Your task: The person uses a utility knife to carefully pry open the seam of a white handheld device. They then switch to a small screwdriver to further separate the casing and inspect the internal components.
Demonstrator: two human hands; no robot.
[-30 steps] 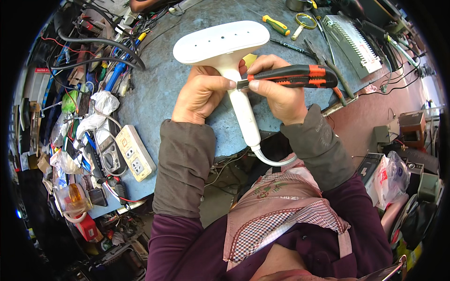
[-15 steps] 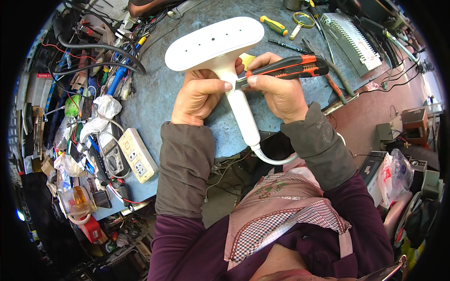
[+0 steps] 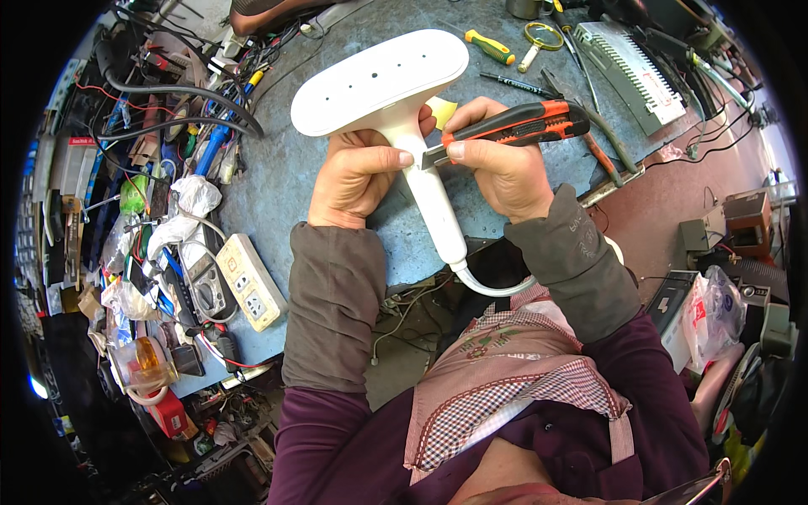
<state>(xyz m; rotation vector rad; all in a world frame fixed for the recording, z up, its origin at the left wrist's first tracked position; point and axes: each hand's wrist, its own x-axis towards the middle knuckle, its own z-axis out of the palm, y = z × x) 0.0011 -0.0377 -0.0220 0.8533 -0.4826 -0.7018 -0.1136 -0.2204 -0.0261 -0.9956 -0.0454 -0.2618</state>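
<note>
A white garment steamer head (image 3: 379,84) with a row of small holes in its wide oval face is held up over the workbench. Its handle slants down toward me and ends in a pale hose (image 3: 497,291). My left hand (image 3: 353,172) is closed around the neck below the oval head, thumb on the near side. In my right hand (image 3: 503,168) is a black and orange utility knife (image 3: 522,124). The knife's blade (image 3: 433,157) meets the joint between neck and handle, close to my left thumb. Exactly how deep the tip sits is too small to tell.
On the blue-grey bench (image 3: 278,160) lie a yellow-green screwdriver (image 3: 490,47), a magnifying glass (image 3: 543,36), a black pen (image 3: 515,83), pliers (image 3: 596,160) and a metal box (image 3: 627,76). A power strip (image 3: 251,282), a multimeter (image 3: 204,282) and heaped cables crowd the left.
The steamer head has tilted and shifted slightly left, with my left hand still on its neck. The knife stays at the joint, nearly unmoved.
</note>
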